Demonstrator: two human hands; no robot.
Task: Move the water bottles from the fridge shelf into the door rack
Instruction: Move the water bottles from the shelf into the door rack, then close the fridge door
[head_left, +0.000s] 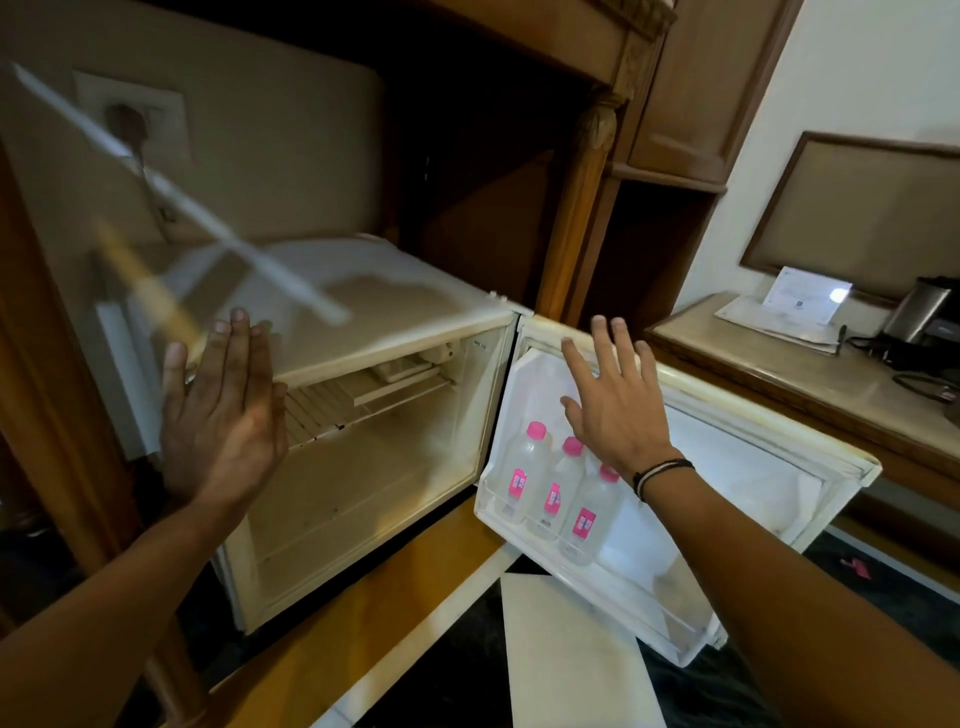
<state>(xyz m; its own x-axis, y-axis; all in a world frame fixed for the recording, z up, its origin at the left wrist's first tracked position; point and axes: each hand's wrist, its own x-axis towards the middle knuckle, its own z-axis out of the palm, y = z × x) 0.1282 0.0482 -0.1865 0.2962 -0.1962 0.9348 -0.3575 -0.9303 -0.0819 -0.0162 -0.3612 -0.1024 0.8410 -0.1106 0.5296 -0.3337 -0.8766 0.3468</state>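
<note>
Small cream fridge (363, 291) set in a wooden cabinet niche, door (753, 467) swung fully open to the right. Three clear water bottles (524, 467) with pink caps and pink labels standing upright in the door rack (519, 530), side by side in a row running from far left to near right, the nearest one's cap partly hidden behind the right wrist. Rest of the rack to the right bare of bottles. Inside the fridge, a wire shelf (332, 405) near the top, nothing visible on it; lower cavity likewise showing only its cream walls and floor.

Left hand (218, 410) raised in front of the fridge's left edge, palm facing away, fingers straight and close together, grip wide and holding nothing. Right hand (613, 405) held over the inner door panel just above the bottles, fingers spread, grip wide and also holding nothing; touching the panel or not, cannot tell. Dark and pale bands (660, 470) around the right wrist.

A glass pane at left showing blurred reflections across a wall socket (130, 124). Far right, a table (779, 364) carrying papers (779, 319), a folded card (808, 299) and a dark kettle (919, 312) with its cord. Floor of dark, white and tan tiles (566, 654) below the door.
</note>
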